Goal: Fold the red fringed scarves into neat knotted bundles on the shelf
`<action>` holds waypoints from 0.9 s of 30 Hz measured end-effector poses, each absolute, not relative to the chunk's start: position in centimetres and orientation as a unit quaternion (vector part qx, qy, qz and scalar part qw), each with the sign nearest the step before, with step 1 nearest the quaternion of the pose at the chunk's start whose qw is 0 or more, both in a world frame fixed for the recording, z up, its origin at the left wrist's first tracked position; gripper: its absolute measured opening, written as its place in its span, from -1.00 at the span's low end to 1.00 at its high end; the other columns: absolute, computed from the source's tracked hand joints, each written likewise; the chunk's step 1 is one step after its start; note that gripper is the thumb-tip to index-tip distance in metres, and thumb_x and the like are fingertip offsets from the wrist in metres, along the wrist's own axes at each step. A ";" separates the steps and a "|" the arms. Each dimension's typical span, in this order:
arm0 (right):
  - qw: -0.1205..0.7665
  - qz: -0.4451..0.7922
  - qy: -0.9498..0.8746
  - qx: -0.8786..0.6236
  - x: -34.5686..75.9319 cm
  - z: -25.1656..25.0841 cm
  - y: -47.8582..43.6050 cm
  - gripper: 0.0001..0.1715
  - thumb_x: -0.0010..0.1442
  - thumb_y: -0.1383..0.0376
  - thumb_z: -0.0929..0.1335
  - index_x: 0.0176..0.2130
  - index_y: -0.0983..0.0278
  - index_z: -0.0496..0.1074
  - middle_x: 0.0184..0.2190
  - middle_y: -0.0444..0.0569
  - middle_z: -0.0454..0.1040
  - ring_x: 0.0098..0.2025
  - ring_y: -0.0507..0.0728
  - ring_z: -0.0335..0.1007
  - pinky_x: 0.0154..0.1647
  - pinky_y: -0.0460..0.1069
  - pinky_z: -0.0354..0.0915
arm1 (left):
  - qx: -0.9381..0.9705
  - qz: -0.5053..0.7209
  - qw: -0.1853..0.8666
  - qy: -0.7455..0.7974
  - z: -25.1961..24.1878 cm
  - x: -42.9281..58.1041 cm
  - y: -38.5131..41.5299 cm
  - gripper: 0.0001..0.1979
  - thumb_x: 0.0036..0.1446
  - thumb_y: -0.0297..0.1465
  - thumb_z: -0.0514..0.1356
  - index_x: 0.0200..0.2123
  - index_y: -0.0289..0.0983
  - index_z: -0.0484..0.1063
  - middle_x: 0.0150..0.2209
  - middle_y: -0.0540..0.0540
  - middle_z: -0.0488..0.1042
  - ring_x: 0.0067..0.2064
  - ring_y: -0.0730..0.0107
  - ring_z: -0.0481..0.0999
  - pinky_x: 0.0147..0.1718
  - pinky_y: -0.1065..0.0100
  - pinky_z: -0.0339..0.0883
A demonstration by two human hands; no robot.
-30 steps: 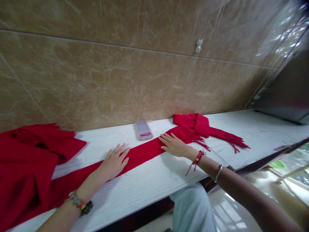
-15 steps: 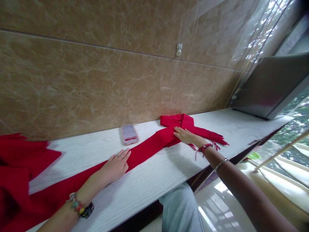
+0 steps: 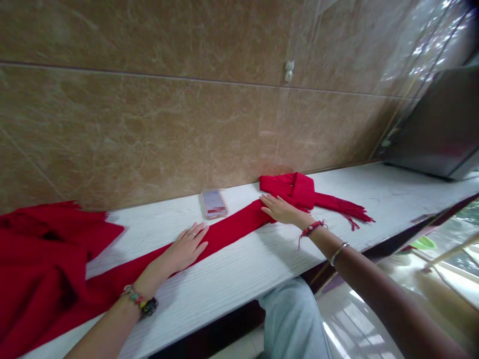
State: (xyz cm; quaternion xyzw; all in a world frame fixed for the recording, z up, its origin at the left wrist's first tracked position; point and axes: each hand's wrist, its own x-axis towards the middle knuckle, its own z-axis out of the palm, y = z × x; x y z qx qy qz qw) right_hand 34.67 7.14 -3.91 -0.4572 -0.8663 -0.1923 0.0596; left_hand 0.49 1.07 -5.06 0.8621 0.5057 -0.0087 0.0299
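Note:
A long red scarf (image 3: 237,228) lies flat in a strip along the white countertop. My left hand (image 3: 186,249) rests palm down on its middle stretch, fingers extended. Further right, my right hand (image 3: 283,210) lies flat on the strip near the scarf's folded, looped part, fingers stretched out. Beyond that loop, the fringed end (image 3: 354,207) spreads to the right. A heap of red cloth (image 3: 41,264) is bunched at the left, joined to the strip. Neither hand grips the cloth.
Behind the scarf lies a phone (image 3: 214,203), close to the brown tiled wall (image 3: 168,139). A large grey box-like object (image 3: 441,124) stands at the counter's right end. My knee (image 3: 295,319) is below the front edge of the white countertop (image 3: 224,289).
The view has turned left, so more of the heaped cloth shows. My right hand has slid a little left along the scarf, away from the loop. Both hands stay flat.

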 end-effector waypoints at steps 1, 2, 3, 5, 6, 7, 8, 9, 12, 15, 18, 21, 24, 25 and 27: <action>0.081 -0.197 -0.864 -0.457 34.2 -3.6 6.8 -0.51 0.26 0.26 0.10 0.09 0.48 0.19 0.12 0.27 0.16 0.16 0.31 0.04 0.05 0.23 0.12 | 0.861 -0.005 0.033 0.507 -5.0 0.3 1.0 -0.46 0.21 -0.22 -0.19 0.21 -0.31 -0.05 0.25 -0.17 -0.11 0.25 0.21 -0.16 0.16 0.16 -0.16; 0.102 -0.198 -0.866 -0.447 33.4 -3.3 6.4 -0.50 0.25 0.24 0.12 0.08 0.49 0.20 0.11 0.27 0.18 0.15 0.30 0.05 0.07 0.22 0.10 | 0.860 0.000 0.035 0.509 -4.9 0.1 1.0 -0.46 0.20 -0.21 -0.17 0.21 -0.31 -0.05 0.25 -0.18 -0.11 0.25 0.19 -0.15 0.15 0.15 -0.16; 0.123 -0.192 -0.875 -0.426 32.3 -2.9 5.8 -0.50 0.23 0.23 0.15 0.07 0.48 0.21 0.10 0.26 0.20 0.15 0.29 0.06 0.09 0.20 0.09 | 0.859 0.005 0.037 0.511 -4.7 -0.1 1.0 -0.45 0.20 -0.20 -0.15 0.20 -0.32 -0.03 0.25 -0.19 -0.10 0.25 0.18 -0.15 0.15 0.15 -0.15; 0.150 -0.163 -0.906 -0.360 29.5 -2.1 4.2 -0.54 0.21 0.23 0.19 0.03 0.43 0.27 0.06 0.20 0.27 0.11 0.23 0.13 0.10 0.13 0.10 | 0.858 0.018 0.035 0.512 -4.3 -0.7 1.1 -0.47 0.18 -0.21 -0.11 0.17 -0.33 0.05 0.23 -0.22 -0.02 0.24 0.17 -0.07 0.14 0.17 -0.12; 0.154 -0.143 -0.924 -0.318 27.9 -1.9 3.3 -0.58 0.20 0.24 0.21 0.00 0.40 0.30 0.02 0.15 0.32 0.07 0.18 0.18 0.08 0.08 0.14 | 0.859 0.026 0.035 0.510 -4.1 -1.1 1.1 -0.49 0.18 -0.23 -0.09 0.15 -0.33 0.10 0.20 -0.23 0.06 0.21 0.18 0.01 0.13 0.19 -0.08; 0.149 -0.125 -0.941 -0.278 26.4 -1.8 2.4 -0.62 0.19 0.26 0.22 -0.03 0.37 0.33 -0.04 0.11 0.37 0.02 0.14 0.24 0.04 0.03 0.18 | 0.860 0.036 0.038 0.508 -3.9 -1.5 1.2 -0.52 0.17 -0.26 -0.07 0.12 -0.33 0.15 0.16 -0.23 0.15 0.17 0.21 0.11 0.11 0.23 -0.03; 0.139 -0.116 -0.953 -0.242 24.9 -1.9 1.5 -0.66 0.18 0.27 0.23 -0.07 0.36 0.35 -0.09 0.07 0.41 -0.03 0.12 0.27 -0.01 0.01 0.21 | 0.860 0.047 0.043 0.507 -3.8 -1.8 1.2 -0.54 0.16 -0.29 -0.05 0.10 -0.33 0.20 0.10 -0.22 0.23 0.11 0.24 0.20 0.08 0.27 0.03; 0.127 -0.115 -0.962 -0.212 23.6 -2.0 0.8 -0.70 0.17 0.28 0.25 -0.11 0.35 0.37 -0.14 0.05 0.43 -0.08 0.12 0.29 -0.06 0.00 0.23 | 0.859 0.058 0.048 0.507 -3.7 -2.2 1.2 -0.56 0.15 -0.31 -0.04 0.07 -0.34 0.23 0.05 -0.22 0.29 0.05 0.27 0.27 0.05 0.30 0.08; 0.096 -0.147 -0.970 -0.170 21.0 -2.6 -0.4 -0.80 0.16 0.32 0.25 -0.22 0.35 0.39 -0.27 0.01 0.43 -0.20 0.11 0.31 -0.22 -0.01 0.25 | 0.849 0.082 0.063 0.518 -3.5 -2.8 1.0 -0.60 0.11 -0.34 0.00 0.01 -0.38 0.30 -0.07 -0.23 0.36 -0.06 0.28 0.34 -0.03 0.33 0.16; 0.074 -0.184 -0.968 -0.155 20.0 -3.1 -0.4 -0.84 0.19 0.40 0.21 -0.33 0.34 0.37 -0.37 -0.03 0.40 -0.30 0.08 0.30 -0.35 -0.04 0.20 | 0.840 0.089 0.090 0.528 -3.2 -2.8 1.2 -0.64 0.09 -0.35 0.02 -0.07 -0.38 0.35 -0.14 -0.23 0.40 -0.12 0.26 0.36 -0.07 0.31 0.17; 0.057 -0.204 -0.968 -0.137 19.6 -3.2 -0.1 -0.83 0.19 0.45 0.20 -0.37 0.35 0.34 -0.41 -0.06 0.38 -0.36 0.05 0.27 -0.41 -0.06 0.14 | 0.832 0.082 0.129 0.534 -2.8 -2.3 1.9 -0.72 0.06 -0.35 0.04 -0.19 -0.34 0.40 -0.24 -0.17 0.44 -0.21 0.27 0.38 -0.18 0.32 0.21; 0.059 -0.220 -0.966 -0.125 19.3 -3.3 0.1 -0.83 0.20 0.46 0.18 -0.33 0.34 0.32 -0.45 -0.08 0.36 -0.40 0.04 0.24 -0.44 -0.06 0.09 | 0.825 0.072 0.166 0.536 -2.5 -1.6 3.2 -0.77 0.00 -0.33 0.07 -0.32 -0.32 0.42 -0.37 -0.11 0.46 -0.36 0.32 0.38 -0.34 0.37 0.22; 0.088 -0.244 -0.960 -0.102 19.1 -3.6 0.2 -0.81 0.22 0.45 0.16 -0.22 0.29 0.29 -0.47 -0.12 0.33 -0.43 0.03 0.21 -0.46 -0.06 0.05 | 0.816 0.069 0.210 0.534 -2.2 -0.5 4.4 -0.77 -0.07 -0.32 0.11 -0.34 -0.32 0.42 -0.42 -0.06 0.45 -0.41 0.36 0.37 -0.43 0.42 0.19; 0.100 -0.253 -0.957 -0.097 19.1 -3.6 0.3 -0.81 0.22 0.44 0.15 -0.22 0.27 0.29 -0.47 -0.12 0.32 -0.43 0.03 0.20 -0.47 -0.06 0.04 | 0.812 0.070 0.226 0.533 -2.1 -0.1 4.7 -0.77 -0.09 -0.32 0.11 -0.35 -0.31 0.43 -0.44 -0.04 0.45 -0.42 0.38 0.37 -0.45 0.43 0.18; 0.121 -0.267 -0.951 -0.102 19.1 -3.7 0.2 -0.80 0.22 0.44 0.15 -0.31 0.28 0.30 -0.46 -0.11 0.31 -0.42 0.03 0.19 -0.47 -0.06 0.03 | 0.805 0.068 0.258 0.531 -1.8 0.5 5.2 -0.81 -0.13 -0.33 0.11 -0.44 -0.31 0.43 -0.51 0.00 0.44 -0.47 0.40 0.35 -0.49 0.43 0.15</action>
